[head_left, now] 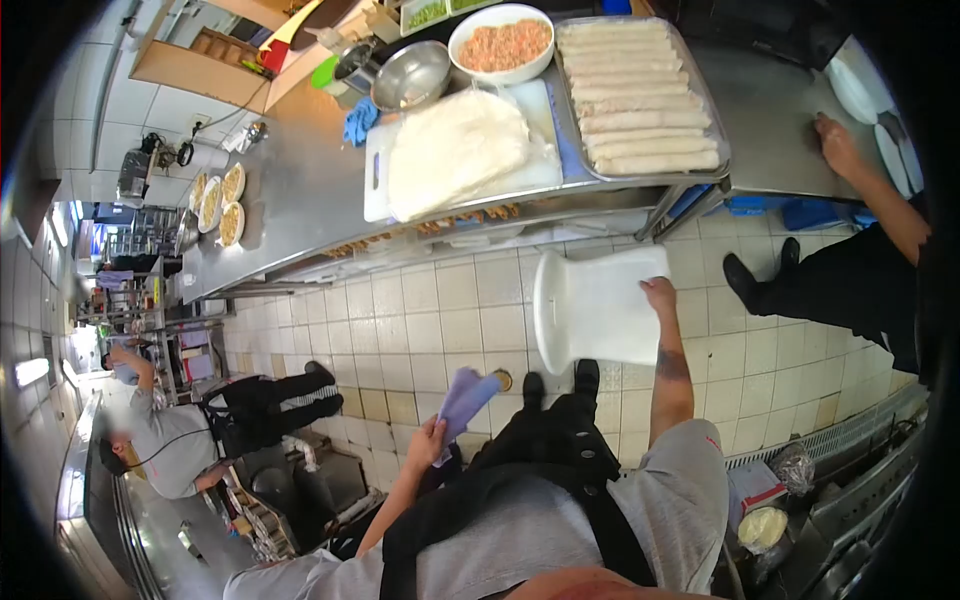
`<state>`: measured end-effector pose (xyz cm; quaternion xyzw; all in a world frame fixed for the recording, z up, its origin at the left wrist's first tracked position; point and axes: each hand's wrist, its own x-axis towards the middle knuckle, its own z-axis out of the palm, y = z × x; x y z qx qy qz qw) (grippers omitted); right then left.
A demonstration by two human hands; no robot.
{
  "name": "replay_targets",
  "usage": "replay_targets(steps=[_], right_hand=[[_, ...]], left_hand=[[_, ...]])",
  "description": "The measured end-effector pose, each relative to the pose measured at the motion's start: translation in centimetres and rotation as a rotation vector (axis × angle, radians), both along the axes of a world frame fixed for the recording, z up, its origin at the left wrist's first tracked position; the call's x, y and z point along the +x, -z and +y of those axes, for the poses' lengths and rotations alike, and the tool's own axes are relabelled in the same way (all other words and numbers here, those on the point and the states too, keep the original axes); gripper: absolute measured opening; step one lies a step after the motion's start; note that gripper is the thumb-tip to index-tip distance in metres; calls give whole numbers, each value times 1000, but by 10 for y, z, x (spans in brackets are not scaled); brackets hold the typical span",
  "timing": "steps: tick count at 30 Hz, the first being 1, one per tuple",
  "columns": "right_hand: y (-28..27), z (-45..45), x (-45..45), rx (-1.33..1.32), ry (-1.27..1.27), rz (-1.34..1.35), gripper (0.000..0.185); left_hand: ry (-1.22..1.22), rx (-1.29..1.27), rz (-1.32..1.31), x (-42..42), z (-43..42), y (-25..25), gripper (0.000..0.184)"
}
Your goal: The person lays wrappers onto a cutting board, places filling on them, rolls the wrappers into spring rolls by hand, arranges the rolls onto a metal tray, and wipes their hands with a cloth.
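Observation:
My right hand (658, 294) is closed on the near right edge of a white plastic stool-like piece (600, 310), which has a flared, curved end at the left and a slot in it. It is held over the tiled floor in front of my shoes. A folded purple cloth (463, 402) is pinched in my left hand (428, 441), left of my legs. On the counter ahead lies a stack of white dough sheets (455, 150) on a white cutting board (543, 165). Beside it is a metal tray (722, 150) of long pale rolls (640, 100).
A steel counter (300, 190) runs ahead, with a bowl of orange-pink filling (505, 45), a metal bowl (412, 77) and a blue cloth (361, 121). Several filled plates (232, 183) stand at left. One person (180, 450) is at left; another's hand (836, 142) rests near the right counter.

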<state>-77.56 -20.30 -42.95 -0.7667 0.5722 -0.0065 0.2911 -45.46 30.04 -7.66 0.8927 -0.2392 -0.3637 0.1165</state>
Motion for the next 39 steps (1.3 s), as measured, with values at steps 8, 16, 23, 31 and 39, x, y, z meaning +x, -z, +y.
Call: replay_targets(steps=[8, 16, 23, 31, 39], right_hand=[[-378, 16, 219, -332, 87, -821, 45], [-382, -18, 322, -462, 243, -561, 67], [-405, -21, 356, -336, 493, -725, 67], [-410, -16, 347, -248, 674, -158, 79], [-430, 64, 361, -843, 588, -392, 47]], left_hand=[[91, -172, 32, 71, -43, -20, 39], [110, -246, 137, 227, -14, 13, 39], [236, -332, 157, 368, -44, -12, 38], [10, -483, 547, 392, -117, -77, 41], [232, -736, 749, 347, -205, -175, 51]])
